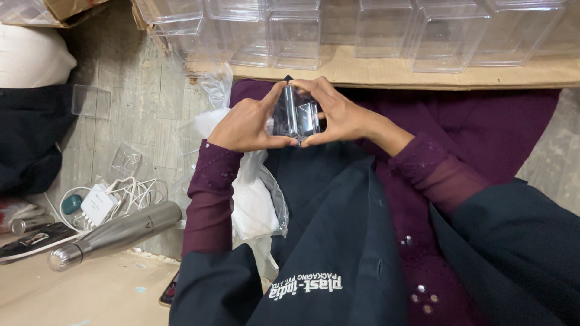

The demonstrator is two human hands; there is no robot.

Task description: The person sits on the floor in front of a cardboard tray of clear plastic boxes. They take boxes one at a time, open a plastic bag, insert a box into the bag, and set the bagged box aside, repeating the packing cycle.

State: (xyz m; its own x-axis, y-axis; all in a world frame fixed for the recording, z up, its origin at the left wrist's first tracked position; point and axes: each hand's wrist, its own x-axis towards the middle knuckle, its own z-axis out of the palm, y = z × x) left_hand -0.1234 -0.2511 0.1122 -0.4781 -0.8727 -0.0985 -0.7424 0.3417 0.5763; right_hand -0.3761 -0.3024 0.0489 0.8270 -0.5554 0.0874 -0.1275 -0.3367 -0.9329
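A small clear plastic box (296,115) sits between both of my hands, held above my lap. My left hand (248,124) grips its left side, thumb and forefinger framing the box. My right hand (338,111) grips the right side, fingers curled over the top corner. A small dark piece shows at the top edge of the box. My sleeves are maroon, and a dark blue apron (326,241) covers my lap.
Rows of clear plastic boxes (386,30) stand on a cardboard sheet (423,75) ahead. A white plastic bag (251,199) lies by my left arm. On the left floor are a steel bottle (115,234), a white charger with cables (99,204) and loose clear lids (90,101).
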